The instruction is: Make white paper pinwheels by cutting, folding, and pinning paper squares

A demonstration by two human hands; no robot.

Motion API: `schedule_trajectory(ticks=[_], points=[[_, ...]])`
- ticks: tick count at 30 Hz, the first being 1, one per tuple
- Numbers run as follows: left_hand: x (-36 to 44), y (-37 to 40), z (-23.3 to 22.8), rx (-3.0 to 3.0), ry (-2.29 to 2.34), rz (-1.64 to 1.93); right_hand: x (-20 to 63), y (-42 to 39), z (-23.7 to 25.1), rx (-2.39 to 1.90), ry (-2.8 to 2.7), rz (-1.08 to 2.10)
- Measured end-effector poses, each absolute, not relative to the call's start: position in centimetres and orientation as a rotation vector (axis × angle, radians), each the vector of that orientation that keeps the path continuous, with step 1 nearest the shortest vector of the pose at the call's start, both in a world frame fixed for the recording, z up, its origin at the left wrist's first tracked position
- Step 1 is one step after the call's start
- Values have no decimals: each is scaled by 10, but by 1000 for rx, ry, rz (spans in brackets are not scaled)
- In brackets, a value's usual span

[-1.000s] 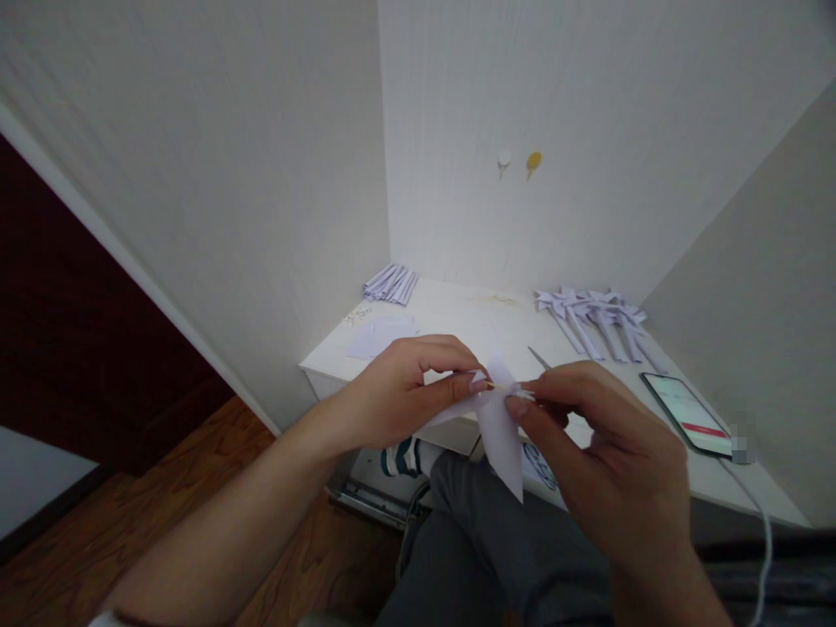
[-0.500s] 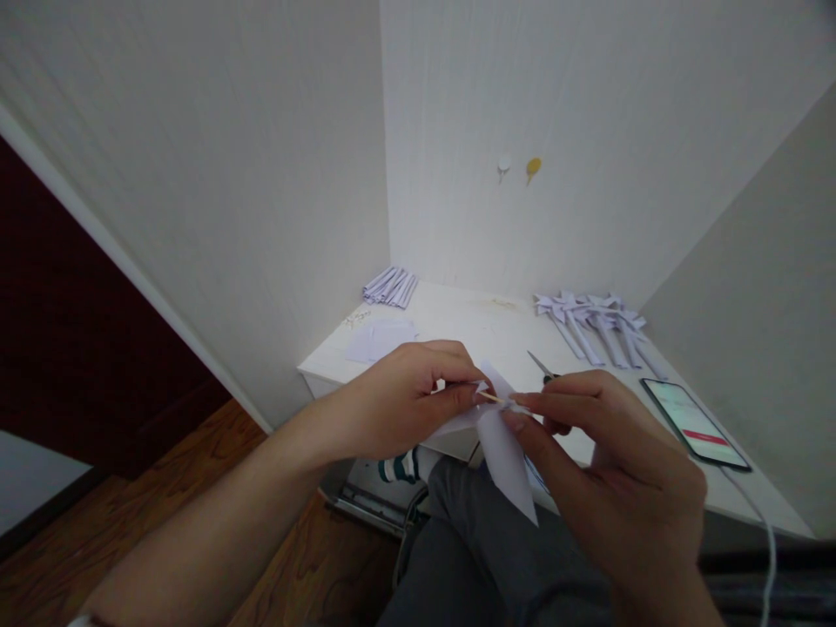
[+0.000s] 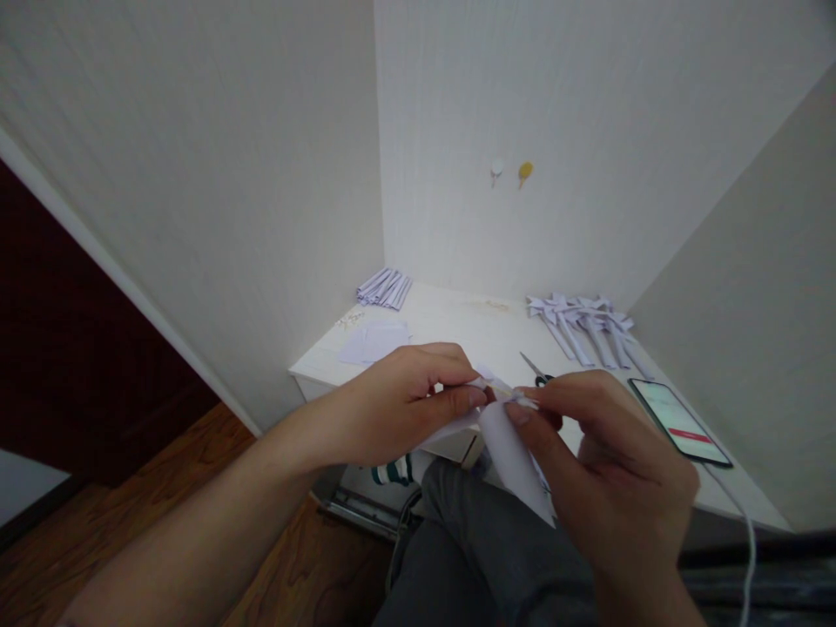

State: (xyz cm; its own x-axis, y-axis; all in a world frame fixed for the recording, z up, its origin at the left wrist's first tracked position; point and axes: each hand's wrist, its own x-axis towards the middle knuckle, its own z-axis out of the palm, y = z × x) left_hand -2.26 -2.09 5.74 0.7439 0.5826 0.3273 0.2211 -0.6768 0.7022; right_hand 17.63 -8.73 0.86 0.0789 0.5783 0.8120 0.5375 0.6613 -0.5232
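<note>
Both hands pinch one folded paper piece (image 3: pixel 506 440) just in front of the white table (image 3: pixel 470 331): left hand (image 3: pixel 398 405) at its top, right hand (image 3: pixel 607 461) beside. Scissors (image 3: pixel 534 370) lie on the table behind.

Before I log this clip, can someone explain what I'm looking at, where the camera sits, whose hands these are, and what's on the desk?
There is no machine here: a camera worn on a person's head looks forward and down at their own bare hands. The left hand and right hand together pinch a folded white paper piece with a thin wooden stick at its top. Beyond them is a white corner desk. On it lie a bundle of folded paper strips, flat paper sheets, a row of finished white paper pinwheels, small scissors, and a smartphone with a lit screen with a white cable.
</note>
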Motion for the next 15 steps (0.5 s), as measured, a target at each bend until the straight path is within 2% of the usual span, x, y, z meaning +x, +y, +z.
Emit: schedule_trajectory(ticks=[15], points=[[-26,-28,61,2271,618,724,177,-89,14,-966,-1545,121]])
